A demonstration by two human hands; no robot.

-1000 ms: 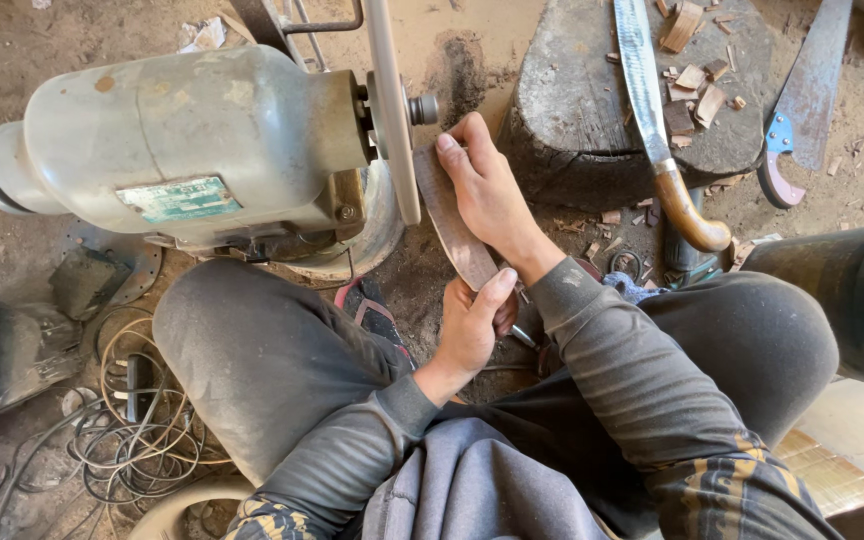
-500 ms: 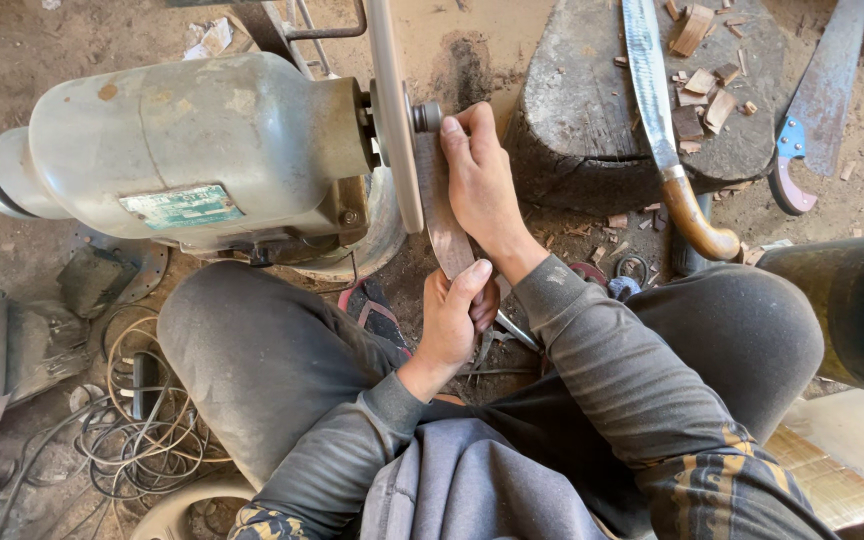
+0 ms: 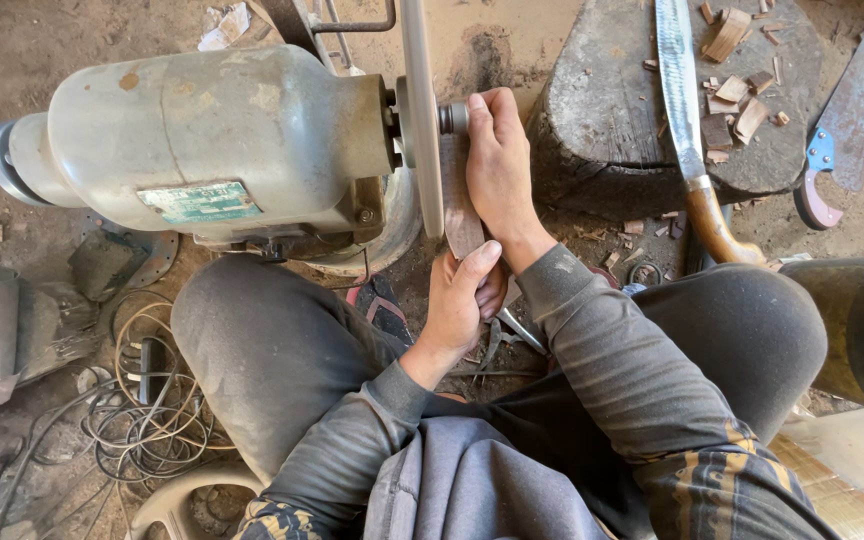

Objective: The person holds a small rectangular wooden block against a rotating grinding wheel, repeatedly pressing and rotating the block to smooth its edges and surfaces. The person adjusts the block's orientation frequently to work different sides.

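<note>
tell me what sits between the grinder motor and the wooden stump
In the head view, the grinding disc, the flat workpiece pressed to it, and the right hand fill that gap.

A flat, brownish metal blade (image 3: 459, 205) — long and narrow — stands near-vertical at frame centre, its flat side pressed against the thin grinding wheel (image 3: 419, 110) — edge-on, upper centre.

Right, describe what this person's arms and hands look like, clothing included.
Both hands are bare, with no gloves or rings to be seen. The left hand and right hand come out of long dark grey sleeves, dusty and creased, with snug cuffs at the wrists. Further up, each sleeve carries a band of yellowish pattern.
</note>
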